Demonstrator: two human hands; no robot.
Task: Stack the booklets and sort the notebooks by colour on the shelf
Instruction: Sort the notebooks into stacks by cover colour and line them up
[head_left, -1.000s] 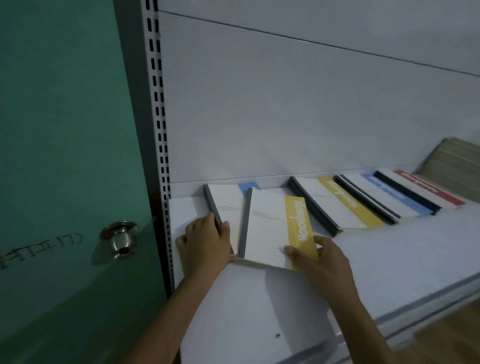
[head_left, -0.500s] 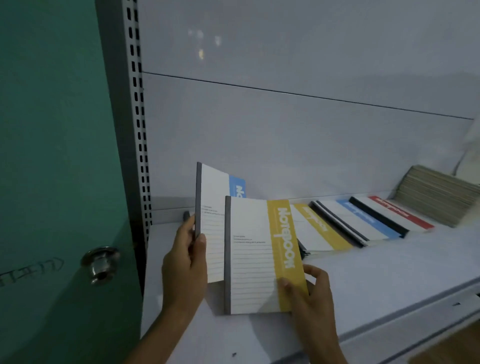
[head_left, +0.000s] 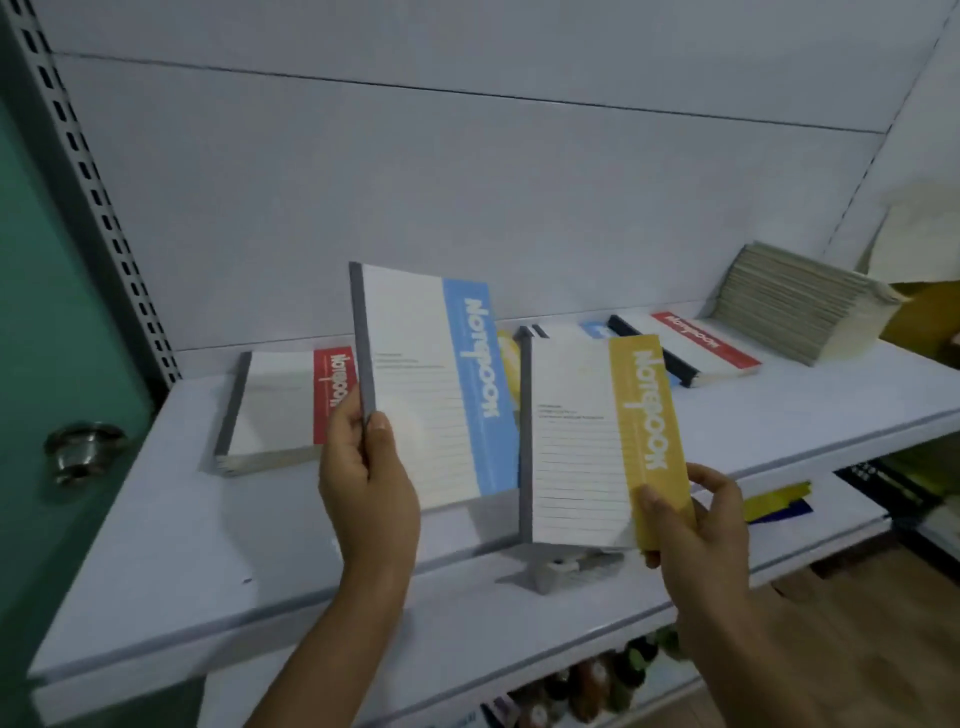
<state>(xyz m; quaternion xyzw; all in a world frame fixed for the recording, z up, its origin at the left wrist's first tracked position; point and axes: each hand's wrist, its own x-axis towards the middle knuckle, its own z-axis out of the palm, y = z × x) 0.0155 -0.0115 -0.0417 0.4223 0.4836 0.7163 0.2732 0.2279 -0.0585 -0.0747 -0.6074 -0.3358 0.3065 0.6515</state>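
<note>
My left hand (head_left: 366, 478) grips a blue-striped notebook (head_left: 431, 384) by its grey spine and holds it upright above the white shelf (head_left: 156, 545). My right hand (head_left: 696, 525) pinches the lower right corner of a yellow-striped notebook (head_left: 597, 441), also upright, to the right of the blue one. A red-striped notebook (head_left: 280, 410) lies flat on the shelf at the left, on a small pile. Further back lie another red-striped notebook (head_left: 696, 345) and, partly hidden, a blue one (head_left: 595, 330) and a yellow one (head_left: 508, 358). A stack of booklets (head_left: 795, 301) sits at the far right.
A green door (head_left: 41, 312) with a metal knob (head_left: 83, 449) stands left of the perforated shelf upright (head_left: 98, 192). A small grey bracket (head_left: 545, 571) sits at the shelf's front edge. Lower shelves (head_left: 597, 675) hold other goods. Cream paper (head_left: 914, 234) hangs at the right.
Both hands have lifted their notebooks off the shelf and moved them apart, uncovering the red-striped notebook that lay under them. The camera has swung right.
</note>
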